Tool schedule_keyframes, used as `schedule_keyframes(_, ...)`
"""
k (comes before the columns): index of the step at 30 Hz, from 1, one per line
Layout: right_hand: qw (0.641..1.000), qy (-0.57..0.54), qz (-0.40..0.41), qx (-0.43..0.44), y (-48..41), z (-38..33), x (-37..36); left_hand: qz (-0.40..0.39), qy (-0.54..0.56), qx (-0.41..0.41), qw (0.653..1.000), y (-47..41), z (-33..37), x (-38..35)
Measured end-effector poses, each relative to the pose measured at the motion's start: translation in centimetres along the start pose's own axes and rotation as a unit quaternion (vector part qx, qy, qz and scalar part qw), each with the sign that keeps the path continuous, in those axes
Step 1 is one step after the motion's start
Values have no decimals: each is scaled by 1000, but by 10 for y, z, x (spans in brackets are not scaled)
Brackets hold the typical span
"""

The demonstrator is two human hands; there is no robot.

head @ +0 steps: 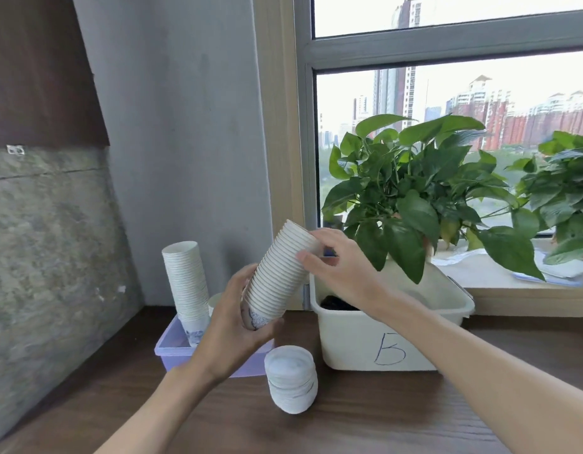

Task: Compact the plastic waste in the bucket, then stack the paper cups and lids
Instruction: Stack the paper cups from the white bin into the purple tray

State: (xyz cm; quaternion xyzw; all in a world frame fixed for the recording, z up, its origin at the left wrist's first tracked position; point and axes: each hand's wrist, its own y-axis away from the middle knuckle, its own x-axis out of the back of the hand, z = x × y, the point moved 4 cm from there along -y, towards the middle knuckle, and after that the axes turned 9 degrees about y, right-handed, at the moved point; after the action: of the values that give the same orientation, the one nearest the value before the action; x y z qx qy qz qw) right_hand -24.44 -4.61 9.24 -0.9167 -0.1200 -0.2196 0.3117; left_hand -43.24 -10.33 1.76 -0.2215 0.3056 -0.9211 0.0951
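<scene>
On the head camera I judge the stacking part to be in hand. The left hand (231,329) has its fingers curled round the base of a tilted stack of paper cups (277,276), held in the air above the purple tray (172,350). The right hand (339,267) grips the stack's top end, thumb on the side and fingers over the rim. A second cup stack (187,283) stands upright in that tray, and a pile of lids (291,378) stands on the wooden table (398,417) just in front of it. The white bin marked B (382,345) sits to the right with something dark inside; I cannot tell whether the waste is pressed down. What I reckon is left is setting down or joining the held stack. The plant (408,191) hangs over the bin, and the lids stand close under the hands, so a careless lowering could topple them
</scene>
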Motion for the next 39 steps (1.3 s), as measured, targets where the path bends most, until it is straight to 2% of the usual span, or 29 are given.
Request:
schedule_keyframes(3,996,-59,-56,19,-3,-4,-29,5,26,5,1000,1,0,5)
schedule_keyframes(5,995,-64,-66,27,-9,-8,-45,15,56,10,998,1,0,9)
schedule_keyframes(10,996,-77,8,41,-31,-23,-76,50,84,21,995,-11,-8,29)
schedule_keyframes(19,993,-11,86,76,-91,-27,-117,61,26,43,997,-57,-39,78)
schedule_keyframes(25,992,27,99,77,-117,-6,-141,58,31,74,995,-78,-66,90)
schedule_keyframes(29,995,29,62,68,-118,10,-159,60,44,108,991,-67,-79,91)
schedule_keyframes(34,997,34,18,66,-114,27,-179,90,-69,74,991,-51,-88,100)
schedule_keyframes(37,998,31,-9,48,-108,37,-188,144,-163,21,976,-50,-83,110)
schedule_keyframes(39,998,33,-26,39,-104,45,-196,160,-207,26,965,-56,-81,115)
